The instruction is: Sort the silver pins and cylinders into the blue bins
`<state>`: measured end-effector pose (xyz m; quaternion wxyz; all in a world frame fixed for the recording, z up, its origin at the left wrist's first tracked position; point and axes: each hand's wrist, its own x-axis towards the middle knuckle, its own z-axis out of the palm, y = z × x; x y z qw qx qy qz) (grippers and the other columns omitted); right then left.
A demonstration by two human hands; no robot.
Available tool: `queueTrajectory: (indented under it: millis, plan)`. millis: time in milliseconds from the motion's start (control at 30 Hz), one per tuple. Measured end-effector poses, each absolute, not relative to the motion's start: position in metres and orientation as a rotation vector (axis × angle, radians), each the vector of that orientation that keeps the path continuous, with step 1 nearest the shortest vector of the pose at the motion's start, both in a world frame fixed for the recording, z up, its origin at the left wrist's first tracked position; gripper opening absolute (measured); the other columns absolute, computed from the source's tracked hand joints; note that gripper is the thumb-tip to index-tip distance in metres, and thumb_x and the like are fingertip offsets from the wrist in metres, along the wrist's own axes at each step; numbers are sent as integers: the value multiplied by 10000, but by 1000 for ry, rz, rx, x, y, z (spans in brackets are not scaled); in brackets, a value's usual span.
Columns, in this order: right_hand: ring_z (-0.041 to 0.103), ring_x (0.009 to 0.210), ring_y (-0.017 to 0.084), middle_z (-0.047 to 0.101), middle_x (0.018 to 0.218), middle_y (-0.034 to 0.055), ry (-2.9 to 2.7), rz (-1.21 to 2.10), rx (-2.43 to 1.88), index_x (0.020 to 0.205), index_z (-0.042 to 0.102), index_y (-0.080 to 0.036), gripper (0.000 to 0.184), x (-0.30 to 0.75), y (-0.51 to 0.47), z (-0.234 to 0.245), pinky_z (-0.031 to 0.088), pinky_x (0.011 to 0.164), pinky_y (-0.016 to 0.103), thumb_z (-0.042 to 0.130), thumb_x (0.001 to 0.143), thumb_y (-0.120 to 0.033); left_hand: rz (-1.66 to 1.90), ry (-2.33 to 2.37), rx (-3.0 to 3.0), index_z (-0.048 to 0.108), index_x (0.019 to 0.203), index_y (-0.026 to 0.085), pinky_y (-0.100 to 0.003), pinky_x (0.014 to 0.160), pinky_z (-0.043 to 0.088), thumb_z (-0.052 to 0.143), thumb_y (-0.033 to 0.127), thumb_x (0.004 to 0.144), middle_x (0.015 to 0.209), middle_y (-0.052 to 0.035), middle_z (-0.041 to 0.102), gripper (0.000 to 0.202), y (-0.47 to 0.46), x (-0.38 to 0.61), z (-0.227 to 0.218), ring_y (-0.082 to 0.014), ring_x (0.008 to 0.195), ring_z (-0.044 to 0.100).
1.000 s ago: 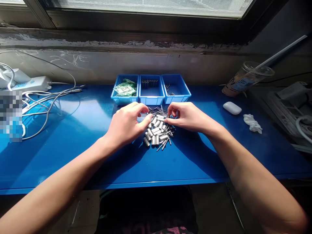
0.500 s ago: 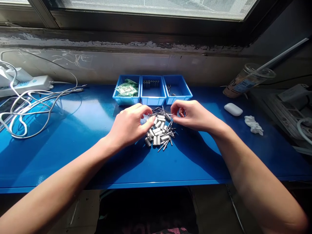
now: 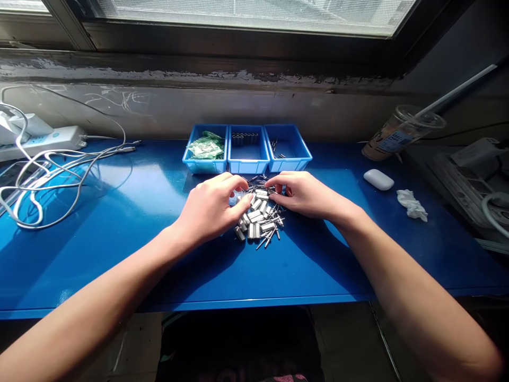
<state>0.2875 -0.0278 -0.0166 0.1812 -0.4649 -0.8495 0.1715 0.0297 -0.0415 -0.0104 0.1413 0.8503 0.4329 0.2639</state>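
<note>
A heap of metal parts lies on the blue table between my hands. Short silver blocks (image 3: 256,217) make up its middle, and thin pin-like rods (image 3: 272,233) stick out on the right and far sides. My left hand (image 3: 214,204) is at the heap's left edge, thumb and index finger curved and apart, the thumb tip touching or just above the blocks. From the right, my right hand (image 3: 304,195) reaches over the heap's far right part. A small gap shows between its thumb and index tips, with nothing visible held there.
Behind the heap stand three blue bins: the left bin (image 3: 204,167) with green packets, the middle bin (image 3: 248,167) with metal cylinders, the right bin (image 3: 292,165) with a few rods. Cables (image 3: 59,159) lie left; a drink cup (image 3: 392,135), white case (image 3: 378,180) and crumpled tissue (image 3: 412,205) are right.
My right hand has moved left over the heap, and its thumb and index finger have parted. My left hand stays almost in place. The view has shifted slightly.
</note>
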Motion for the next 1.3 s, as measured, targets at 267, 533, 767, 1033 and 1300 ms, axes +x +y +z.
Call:
queueTrajectory:
  millis: [267,533,767,1033,1300]
  plan:
    - [638,757,178,739,912,56,-2383,540,-1267,1158,773,-162,311,287,-30,-9,462,701,294,656,872,-201,774,1240,2458,712,1027,202,-339,726,518,662,364,974,999,-36,737,178,-42,29,-10,-211,849,678]
    - [554,654,148,676,743,8,-2085,808,-1312,980,789,-176,180,282,-35,-3,418,604,282,678,856,-246,795,1140,2485,708,1077,194,-344,758,531,672,356,989,1035,-48,732,188,-41,28,-10,-221,907,679]
    - [630,716,163,725,852,29,-1890,1185,-1086,1011,767,-192,167,262,-44,-6,488,614,273,746,887,-303,940,898,2545,560,1316,205,-352,819,575,783,334,911,1214,-95,634,480,-41,28,-14,-220,989,664]
    - [691,801,162,745,901,24,-1613,1356,-924,965,759,-181,259,251,-46,-9,558,715,264,899,788,-307,1131,766,2575,608,1207,215,-347,830,603,778,199,878,1217,-87,580,370,-38,28,-17,-200,977,645]
    - [725,863,162,761,934,15,-1516,1482,-829,992,772,-190,300,250,-46,-6,591,794,264,935,760,-286,1244,725,2605,640,1173,195,-338,796,612,743,191,935,1213,-104,601,259,-37,29,-17,-188,947,658]
